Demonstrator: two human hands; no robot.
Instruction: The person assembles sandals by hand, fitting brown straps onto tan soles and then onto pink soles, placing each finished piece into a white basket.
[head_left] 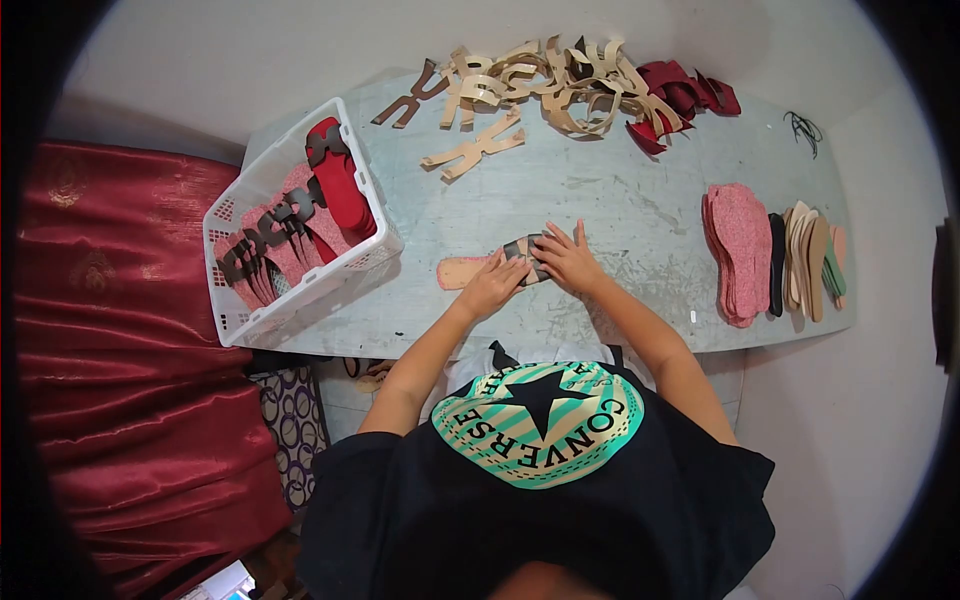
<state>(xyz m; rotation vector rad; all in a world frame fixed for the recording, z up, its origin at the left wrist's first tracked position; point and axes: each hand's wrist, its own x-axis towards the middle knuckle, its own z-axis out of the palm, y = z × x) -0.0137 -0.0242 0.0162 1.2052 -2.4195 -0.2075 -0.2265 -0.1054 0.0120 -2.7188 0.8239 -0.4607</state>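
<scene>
A slipper sole (462, 273), tan on top with a pinkish edge, lies lengthwise on the table before me. A dark strap piece with tan patches (524, 256) sits across its right part. My left hand (490, 287) is closed on the slipper, its fingertips pressed on the near left side of the strap. From the right, my right hand (568, 262) grips the slipper's strap end, some fingers over the dark strap and one finger raised apart. The sole's right end and both thumbs' contact are partly hidden under my hands.
At left stands a white plastic basket (385, 243) holding red and pink soles with dark straps. Tan strap cutouts (590, 100) and dark red pieces (675, 95) are heaped at the back. Stacked pink soles (740, 250) and other soles (800, 255) lie at right.
</scene>
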